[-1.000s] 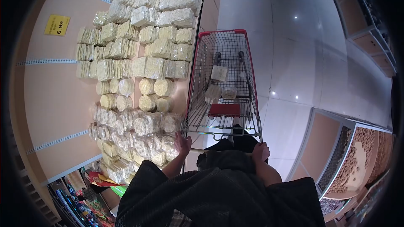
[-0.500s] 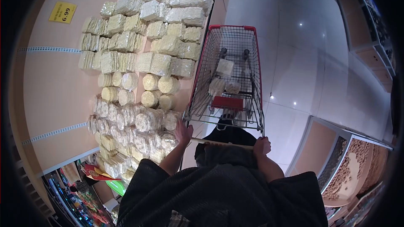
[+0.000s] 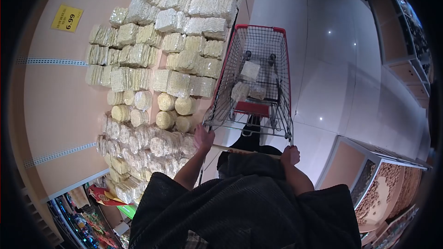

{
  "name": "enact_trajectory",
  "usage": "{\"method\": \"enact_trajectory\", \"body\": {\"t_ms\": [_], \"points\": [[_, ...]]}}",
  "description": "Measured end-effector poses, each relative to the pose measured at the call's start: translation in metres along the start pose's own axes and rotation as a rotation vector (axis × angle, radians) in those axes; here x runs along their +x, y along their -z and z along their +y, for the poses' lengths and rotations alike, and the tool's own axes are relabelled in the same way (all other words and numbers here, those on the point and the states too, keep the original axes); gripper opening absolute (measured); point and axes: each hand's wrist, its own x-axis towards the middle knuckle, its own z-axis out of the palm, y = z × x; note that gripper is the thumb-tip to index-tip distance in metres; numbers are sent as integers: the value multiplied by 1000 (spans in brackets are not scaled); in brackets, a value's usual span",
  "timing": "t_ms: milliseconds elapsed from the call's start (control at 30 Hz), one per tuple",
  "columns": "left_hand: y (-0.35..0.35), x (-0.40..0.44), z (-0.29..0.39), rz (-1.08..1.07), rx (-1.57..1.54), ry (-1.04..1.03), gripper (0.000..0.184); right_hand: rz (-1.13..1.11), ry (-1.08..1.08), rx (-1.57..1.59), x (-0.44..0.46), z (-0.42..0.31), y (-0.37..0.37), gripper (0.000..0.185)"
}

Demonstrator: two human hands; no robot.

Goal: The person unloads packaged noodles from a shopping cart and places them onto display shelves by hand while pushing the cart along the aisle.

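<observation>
My left hand [image 3: 203,137] is closed round the left end of the cart's handle, beside the stacked noodle packs. At the right end, my right hand [image 3: 290,155] grips the handle too. The shopping cart [image 3: 286,71], a wire basket with a red rim, stands in front of me. Inside it lie a pale square pack [image 3: 250,71], another pale pack [image 3: 240,91] and a clear pack [image 3: 257,93], near the red seat panel [image 3: 252,109].
Packs of dried noodles [image 3: 180,83] cover the display shelf on the left, under a yellow price sign [image 3: 67,18]. Tiled floor [image 3: 323,78] lies ahead and right. A bin of brown nuts or similar goods [image 3: 380,193] stands at the lower right, with more cabinets [image 3: 397,41] behind.
The view has shifted, and the cart now shows slightly farther right and higher. A white box has come into view at the top. Both hands have stayed on the handle.
</observation>
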Motion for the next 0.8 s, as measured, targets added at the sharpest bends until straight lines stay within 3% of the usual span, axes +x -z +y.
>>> {"method": "enact_trajectory", "body": {"t_ms": [100,800], "points": [[13,18,29,-88,58,105,50,-10,-25,2,12,-18,14,31],[15,108,104,-71,60,30,48,-63,-64,-18,85,-90,52,31]]}}
